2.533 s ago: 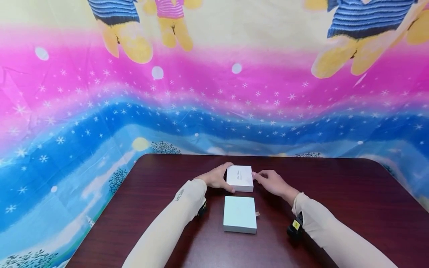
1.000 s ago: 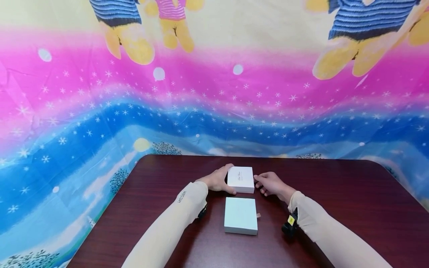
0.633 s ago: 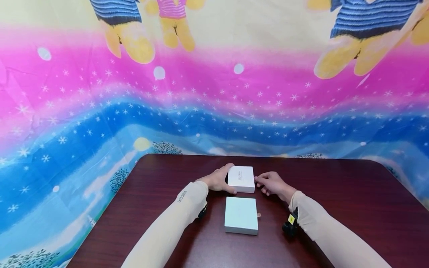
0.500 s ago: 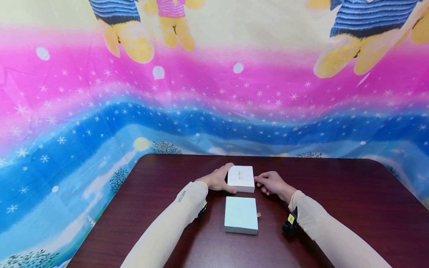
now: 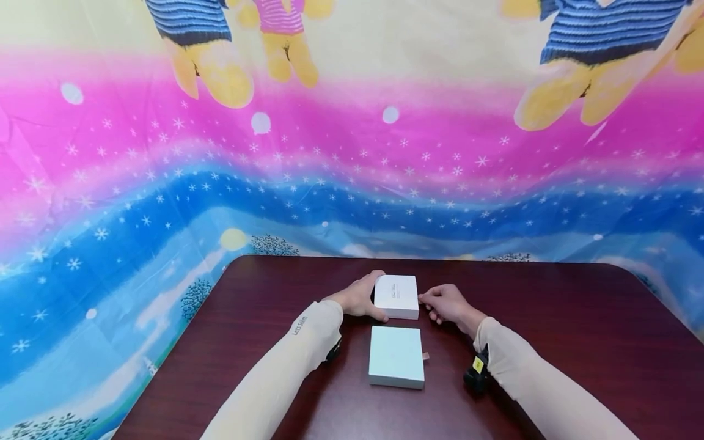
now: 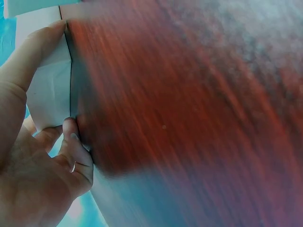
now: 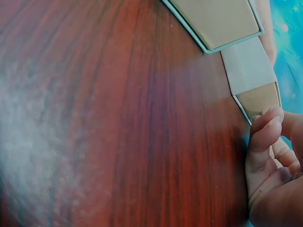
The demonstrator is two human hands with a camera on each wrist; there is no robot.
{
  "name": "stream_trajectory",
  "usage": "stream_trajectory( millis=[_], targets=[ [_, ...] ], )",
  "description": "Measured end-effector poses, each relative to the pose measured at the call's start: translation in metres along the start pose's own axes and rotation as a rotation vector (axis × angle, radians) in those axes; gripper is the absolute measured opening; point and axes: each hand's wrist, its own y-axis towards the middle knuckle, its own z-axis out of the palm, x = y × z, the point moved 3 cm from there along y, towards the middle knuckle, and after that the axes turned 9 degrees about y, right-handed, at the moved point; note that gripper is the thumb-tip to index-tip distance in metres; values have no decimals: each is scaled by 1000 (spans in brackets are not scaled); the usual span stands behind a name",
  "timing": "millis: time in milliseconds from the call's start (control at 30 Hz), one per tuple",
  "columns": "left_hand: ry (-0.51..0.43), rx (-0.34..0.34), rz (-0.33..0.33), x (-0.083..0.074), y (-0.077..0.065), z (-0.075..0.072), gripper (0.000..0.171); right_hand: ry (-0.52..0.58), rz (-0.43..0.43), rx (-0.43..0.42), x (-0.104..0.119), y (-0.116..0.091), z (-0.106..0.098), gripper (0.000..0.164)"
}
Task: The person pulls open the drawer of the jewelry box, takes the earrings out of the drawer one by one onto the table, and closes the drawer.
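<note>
- Printed cloth backdrop (image 5: 341,159) spans the whole background, left edge to right: cream on top, then pink, then blue with white snowflakes; creases show. Yellow figures in striped tops sit at upper left and upper right, cut off by the frame.
- Dark red-brown tabletop (image 5: 583,311), rounded far corners, wood grain; wrist views show it redder, with pale glare patches.
- Cream left sleeve (image 5: 275,373), dark lettering near the cuff, lies over the left part.
- Left hand (image 5: 359,298) grips the white box (image 5: 397,294) from its left, thumb at the near corner, fingers toward the far side.
- White box lies flat near the table's far edge, small print on top.
- Pale green box (image 5: 396,354) lies flat just nearer, apart from it; small tab (image 5: 426,356) on its right side.
- Right hand (image 5: 447,302): thumb and forefinger pressed together at white box's tan right end; cannot tell what is between the tips.
- Black wrist device (image 5: 476,374), yellow label, beside the cream right sleeve (image 5: 544,373).
</note>
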Motion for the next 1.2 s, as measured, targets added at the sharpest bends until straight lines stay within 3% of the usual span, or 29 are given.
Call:
stream_trajectory(
  millis=[1200],
  targets=[
    [5, -14, -18, 1, 2, 1, 100, -17, 24, -25, -1, 5, -4, 27]
  ],
)
